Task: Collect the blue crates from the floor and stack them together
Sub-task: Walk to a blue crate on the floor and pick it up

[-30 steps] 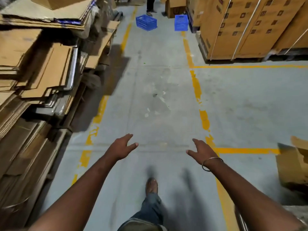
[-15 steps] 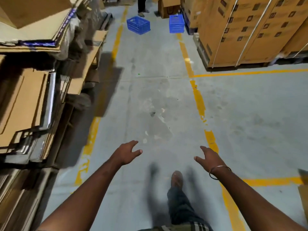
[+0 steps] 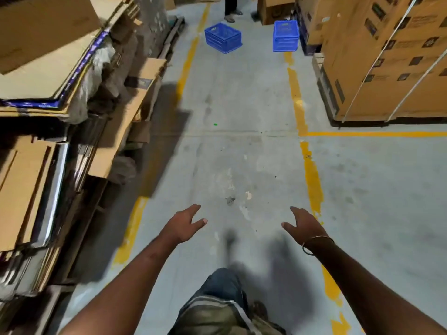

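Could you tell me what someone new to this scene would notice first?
Two blue crates stand out on the grey floor at the far end of the aisle: the left crate sits at an angle, and the right crate is beside the strapped cardboard boxes. In the foreground, the left hand and right hand reach forward, open and empty. Flattened cardboard is piled along the left.

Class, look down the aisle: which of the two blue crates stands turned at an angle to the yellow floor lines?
The left blue crate, between the lines, is turned corner-on. The right blue crate sits square beside the cardboard boxes.
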`<state>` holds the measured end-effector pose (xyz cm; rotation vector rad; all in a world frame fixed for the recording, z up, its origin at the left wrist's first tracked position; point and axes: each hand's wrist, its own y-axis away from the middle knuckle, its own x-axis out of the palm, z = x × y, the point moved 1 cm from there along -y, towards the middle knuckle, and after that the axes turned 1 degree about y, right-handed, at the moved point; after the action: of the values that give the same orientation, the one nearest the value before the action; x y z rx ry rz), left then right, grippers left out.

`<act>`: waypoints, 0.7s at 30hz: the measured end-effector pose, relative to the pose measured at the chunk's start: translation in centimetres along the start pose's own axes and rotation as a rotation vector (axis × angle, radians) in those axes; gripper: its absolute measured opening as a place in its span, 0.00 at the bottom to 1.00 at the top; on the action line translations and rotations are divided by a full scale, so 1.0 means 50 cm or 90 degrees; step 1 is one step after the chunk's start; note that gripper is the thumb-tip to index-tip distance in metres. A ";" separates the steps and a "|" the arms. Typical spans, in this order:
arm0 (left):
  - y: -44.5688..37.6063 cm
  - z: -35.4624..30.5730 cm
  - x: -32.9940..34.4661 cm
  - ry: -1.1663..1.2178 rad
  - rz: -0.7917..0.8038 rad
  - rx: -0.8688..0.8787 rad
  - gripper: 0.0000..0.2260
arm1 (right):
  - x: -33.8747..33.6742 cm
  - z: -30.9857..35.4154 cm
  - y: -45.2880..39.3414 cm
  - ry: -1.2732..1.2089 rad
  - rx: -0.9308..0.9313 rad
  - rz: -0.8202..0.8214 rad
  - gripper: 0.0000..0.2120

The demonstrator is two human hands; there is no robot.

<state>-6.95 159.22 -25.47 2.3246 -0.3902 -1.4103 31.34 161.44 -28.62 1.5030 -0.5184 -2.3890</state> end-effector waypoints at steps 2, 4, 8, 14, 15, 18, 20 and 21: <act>-0.094 -0.002 -0.020 -0.024 0.004 -0.005 0.29 | -0.033 0.021 -0.098 0.025 -0.018 0.003 0.33; -0.205 -0.007 -0.047 -0.072 0.015 -0.007 0.28 | -0.068 0.036 -0.204 0.075 -0.040 0.002 0.34; -0.428 -0.028 -0.126 -0.125 0.032 -0.007 0.29 | -0.149 0.069 -0.420 0.193 -0.063 0.012 0.35; -0.728 -0.080 -0.307 -0.148 0.060 -0.003 0.30 | -0.322 0.157 -0.712 0.249 -0.043 0.006 0.37; -0.773 -0.093 -0.339 -0.147 0.056 -0.003 0.30 | -0.349 0.172 -0.756 0.241 -0.042 0.009 0.37; -0.916 -0.136 -0.435 -0.153 0.040 0.008 0.30 | -0.415 0.209 -0.899 0.225 -0.041 0.005 0.36; -1.018 -0.166 -0.488 -0.172 0.040 0.023 0.30 | -0.449 0.217 -1.002 0.218 -0.037 0.010 0.37; -1.071 -0.176 -0.510 -0.184 0.043 0.027 0.30 | -0.462 0.215 -1.057 0.220 -0.034 0.014 0.38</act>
<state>-8.87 219.13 -26.84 2.1204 -0.5805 -1.7246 29.41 220.09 -28.72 1.8225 -0.3849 -2.0435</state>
